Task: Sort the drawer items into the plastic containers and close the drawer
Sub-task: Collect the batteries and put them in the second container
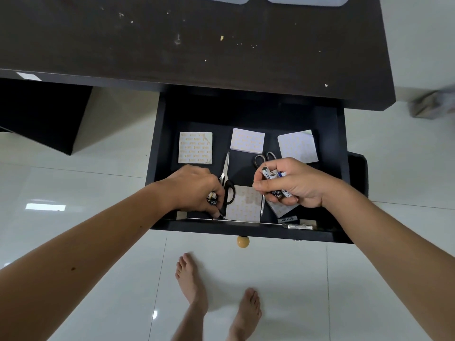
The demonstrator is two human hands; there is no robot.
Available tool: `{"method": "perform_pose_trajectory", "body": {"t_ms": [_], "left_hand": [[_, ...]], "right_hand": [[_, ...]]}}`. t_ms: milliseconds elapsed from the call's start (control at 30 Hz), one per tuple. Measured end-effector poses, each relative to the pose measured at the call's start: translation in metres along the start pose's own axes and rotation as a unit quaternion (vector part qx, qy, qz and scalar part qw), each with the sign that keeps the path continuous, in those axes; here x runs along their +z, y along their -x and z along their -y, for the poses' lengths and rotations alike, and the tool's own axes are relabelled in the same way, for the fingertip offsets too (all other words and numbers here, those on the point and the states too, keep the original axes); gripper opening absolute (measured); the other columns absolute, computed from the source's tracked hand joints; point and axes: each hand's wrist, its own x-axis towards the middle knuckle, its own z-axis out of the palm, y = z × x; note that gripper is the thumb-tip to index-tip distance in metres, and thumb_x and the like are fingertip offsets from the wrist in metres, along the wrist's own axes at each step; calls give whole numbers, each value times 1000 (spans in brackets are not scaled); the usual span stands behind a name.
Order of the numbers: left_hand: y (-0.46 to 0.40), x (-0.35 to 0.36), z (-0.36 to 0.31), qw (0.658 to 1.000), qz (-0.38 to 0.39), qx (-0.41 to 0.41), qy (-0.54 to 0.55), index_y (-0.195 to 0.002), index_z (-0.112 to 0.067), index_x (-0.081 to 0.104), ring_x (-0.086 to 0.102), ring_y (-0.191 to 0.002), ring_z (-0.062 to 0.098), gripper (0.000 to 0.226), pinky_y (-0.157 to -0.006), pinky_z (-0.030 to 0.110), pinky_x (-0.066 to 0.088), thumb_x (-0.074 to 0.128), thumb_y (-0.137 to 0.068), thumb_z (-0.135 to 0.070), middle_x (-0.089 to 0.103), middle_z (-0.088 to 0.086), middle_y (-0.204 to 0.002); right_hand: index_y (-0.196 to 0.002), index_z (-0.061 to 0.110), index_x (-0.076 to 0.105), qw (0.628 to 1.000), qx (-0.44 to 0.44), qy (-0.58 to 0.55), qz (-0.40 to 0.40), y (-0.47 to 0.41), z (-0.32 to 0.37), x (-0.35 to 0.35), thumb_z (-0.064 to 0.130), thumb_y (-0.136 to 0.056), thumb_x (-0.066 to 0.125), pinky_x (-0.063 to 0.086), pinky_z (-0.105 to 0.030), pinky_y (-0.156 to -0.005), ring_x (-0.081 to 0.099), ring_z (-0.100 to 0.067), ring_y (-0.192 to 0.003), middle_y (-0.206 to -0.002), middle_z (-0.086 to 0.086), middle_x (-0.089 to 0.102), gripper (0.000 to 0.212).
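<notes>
Our right hand [290, 185] is curled round a bundle of about four batteries [273, 178], ends pointing up toward the desk [172, 40], while our left hand [197, 190] grips at least one battery more and digs its fingertips down at the drawer's [343, 143] front edge, left of centre. From here the two containers [307, 0] lie straight ahead at the desk's far edge, well apart from both hands, the right-hand tub nearer our right. We count two scissors [225, 178], blades running front to back, and five paper pads [195, 147] left inside.
</notes>
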Motion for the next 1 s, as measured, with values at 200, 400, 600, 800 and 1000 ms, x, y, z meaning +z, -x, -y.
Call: {"method": "perform_pose_trajectory", "body": {"t_ms": [200,400,600,800,1000], "left_hand": [[11,-1,8,998,-11,25,55,-103,-42,69,56,-99,-3,18,-91,26,43,68,-95,-58,68,-25,-103],[10,-1,8,995,-7,38,88,-106,-33,59,52,-84,-2,11,-81,22,38,59,-105,-44,58,-24,-100],[14,-7,15,991,31,34,128,-95,-39,49,67,-96,-3,34,-84,33,57,66,-99,-9,68,-23,-97],[16,-9,13,984,19,63,164,-126,-53,60,57,-113,-3,42,-102,28,48,61,-104,-17,61,-26,-118],[14,-10,16,989,14,89,120,-98,-42,62,58,-100,0,11,-92,34,50,73,-95,-45,65,-23,-100]], "right_hand": [[-90,12,75,994,-43,43,-91,8,13,-9,25,-86,85,31,-22,-39,55,-15,-59,-67,1,64,17],[-90,24,83,965,-53,213,-141,20,17,-21,23,-91,84,42,-16,-45,57,-3,-52,-62,15,68,2],[-87,32,84,952,-54,278,-119,22,10,-17,26,-89,86,53,-16,-59,65,4,-61,-82,16,76,7],[-88,33,83,953,-78,259,-136,22,9,-19,28,-89,85,52,-19,-56,63,-5,-60,-74,13,74,5],[-88,32,83,957,-76,244,-138,22,7,-18,28,-90,85,50,-27,-53,60,-12,-59,-66,10,69,5]]}}
